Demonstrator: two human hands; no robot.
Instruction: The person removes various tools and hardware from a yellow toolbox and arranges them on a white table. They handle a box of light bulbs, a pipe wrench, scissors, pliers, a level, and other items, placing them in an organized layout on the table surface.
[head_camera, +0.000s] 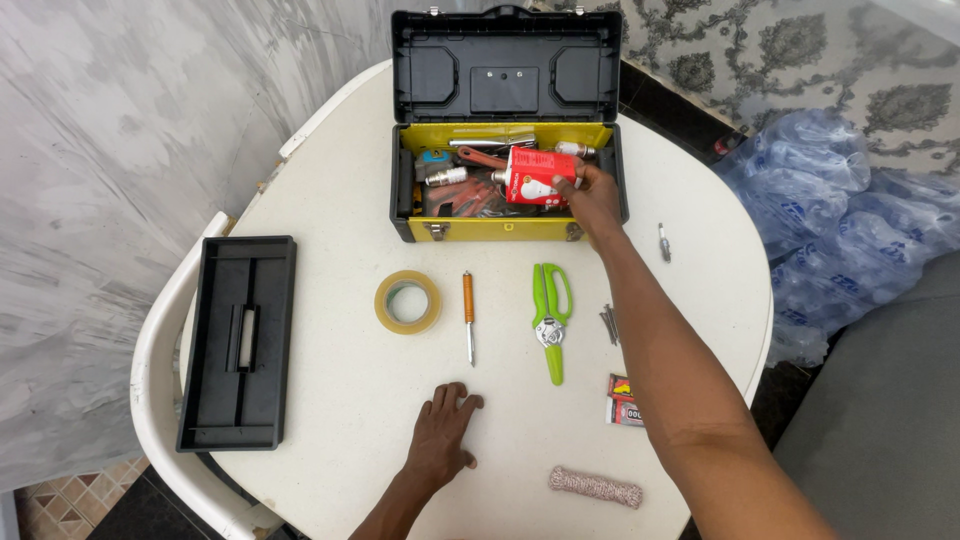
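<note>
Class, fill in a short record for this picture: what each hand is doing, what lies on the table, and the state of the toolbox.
Right hand: grips a red box over the toolbox
Left hand: flat on the white table, holding nothing
Toolbox: yellow, lid open, tools inside
Table items: tape roll, screwdriver, green pruning shears, nails, cord bundle, black tray

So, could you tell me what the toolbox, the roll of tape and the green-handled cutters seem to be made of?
The toolbox looks like moulded plastic: matte black lid, yellow body, small metal latches. The roll of tape appears to be clear film, glossy and yellowish, wound on a pale core. The green-handled cutters seem to have smooth plastic handles and grey metal at the pivot.
</note>
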